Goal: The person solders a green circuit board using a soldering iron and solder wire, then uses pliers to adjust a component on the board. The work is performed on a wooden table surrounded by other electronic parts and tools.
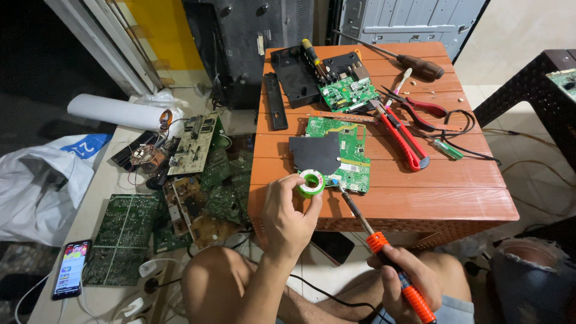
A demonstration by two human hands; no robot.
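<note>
My left hand [287,216] grips a green spool of solder wire [311,183] at the near edge of a green circuit board [342,150] that carries a black heat sink plate [315,153]. My right hand [403,277] holds a soldering iron [384,252] with an orange handle, its thin tip touching the board's near corner beside the spool. Both lie over an orange wooden table [444,192].
Farther back on the table lie a second green board [348,93] in a black case, screwdrivers [414,60], red pliers [420,111] and a red cutter [402,138]. Left, on the floor, sit several scrap circuit boards [198,180], a phone [71,269] and a white roll [117,112].
</note>
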